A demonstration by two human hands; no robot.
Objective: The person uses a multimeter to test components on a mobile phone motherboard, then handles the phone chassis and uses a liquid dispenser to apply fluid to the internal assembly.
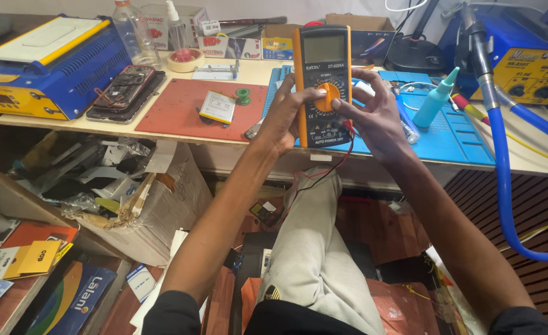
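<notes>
A yellow and black handheld multimeter (322, 62) stands upright in front of me, above the blue work mat (454, 139). My left hand (287, 115) grips its left side, thumb reaching onto the orange dial. My right hand (373, 111) holds its right side, thumb also at the dial. Red and black test leads (333, 167) hang from the meter's bottom toward my lap. The meter's screen is blank grey.
A red mat (181, 108) bears a flat phone battery (217, 107) and a small green spool (243, 96). An opened phone (125, 87) lies beside a blue heating machine (44, 62). A teal squeeze bottle (436, 99), blue hose (503, 180) and blue soldering station (534, 68) sit right.
</notes>
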